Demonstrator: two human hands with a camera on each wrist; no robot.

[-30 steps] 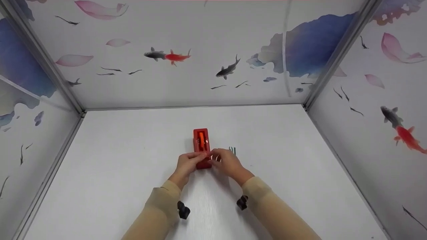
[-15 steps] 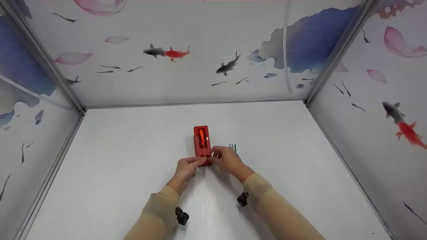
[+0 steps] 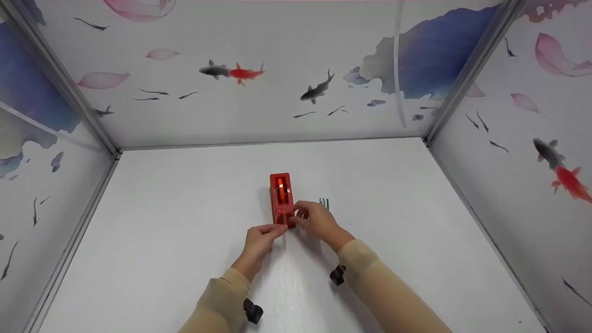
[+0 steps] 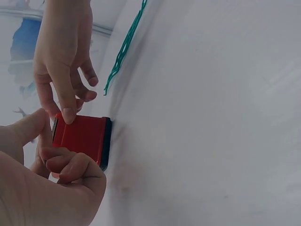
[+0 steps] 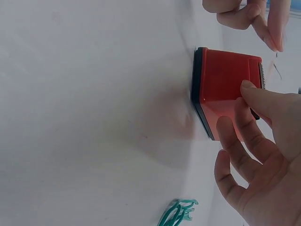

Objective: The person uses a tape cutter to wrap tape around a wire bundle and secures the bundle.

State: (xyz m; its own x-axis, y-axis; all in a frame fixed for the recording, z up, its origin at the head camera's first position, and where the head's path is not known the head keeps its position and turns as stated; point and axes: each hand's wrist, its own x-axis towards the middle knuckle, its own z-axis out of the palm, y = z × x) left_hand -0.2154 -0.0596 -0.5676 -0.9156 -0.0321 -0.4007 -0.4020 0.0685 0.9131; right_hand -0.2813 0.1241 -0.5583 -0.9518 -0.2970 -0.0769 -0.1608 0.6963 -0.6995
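Observation:
A red tape dispenser (image 3: 285, 207) with an orange roll core (image 3: 281, 188) stands on the white table; its dark base and serrated cutter edge show in the right wrist view. My left hand (image 3: 260, 239) is just in front of it, thumb and forefinger pinching the end of a faint clear strip of tape (image 3: 285, 219). With thumb and forefinger, my right hand (image 3: 318, 221) grips the dispenser's front right corner, the other fingers loosely bent. The far end of that strip is hard to make out.
Several thin green strands (image 3: 324, 203) lie on the table (image 3: 194, 194) just beyond my right hand. White panels (image 3: 259, 115) printed with fish and petals close off the back and both sides.
My left hand has drawn back from the dispenser towards me, with the tape strip between its fingertips. My right hand stays at the dispenser's front corner.

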